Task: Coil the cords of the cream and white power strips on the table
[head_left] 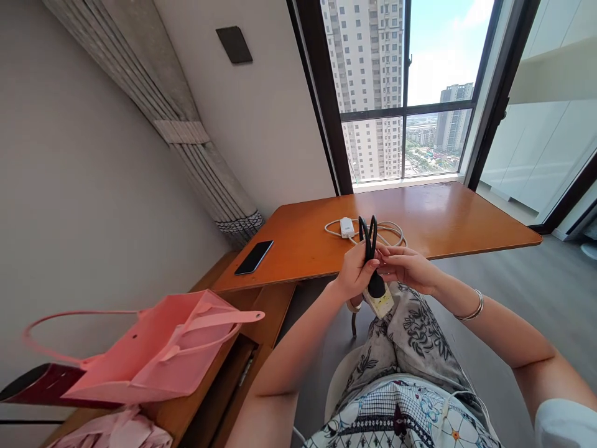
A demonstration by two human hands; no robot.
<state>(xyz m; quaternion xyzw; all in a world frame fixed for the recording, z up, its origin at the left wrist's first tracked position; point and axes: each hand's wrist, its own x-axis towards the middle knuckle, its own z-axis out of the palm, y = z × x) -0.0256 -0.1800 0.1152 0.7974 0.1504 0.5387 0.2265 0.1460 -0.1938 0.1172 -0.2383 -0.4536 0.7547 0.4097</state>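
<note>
My left hand (355, 272) is closed around a folded black cable (368, 235), whose loops stand up above the fingers. Below that hand, the cable's thick black plug (376, 286) meets a cream-coloured block (383, 303) that looks like a power strip end, over my lap. From the right, my right hand (410, 269) reaches in with bent fingers, its tips against the cable bundle; part of that contact is hidden. Just beyond both hands, a coiled white cord (394, 226) with a white box (347, 227) lies on the wooden table (433, 214).
A dark phone (254, 257) lies on the table's left part. Lower left, a pink bag (172, 348) stands on a wooden cabinet (270, 330), beside a dark red object (41, 382) and pink cloth (114, 430). Behind the table is a window (405, 112).
</note>
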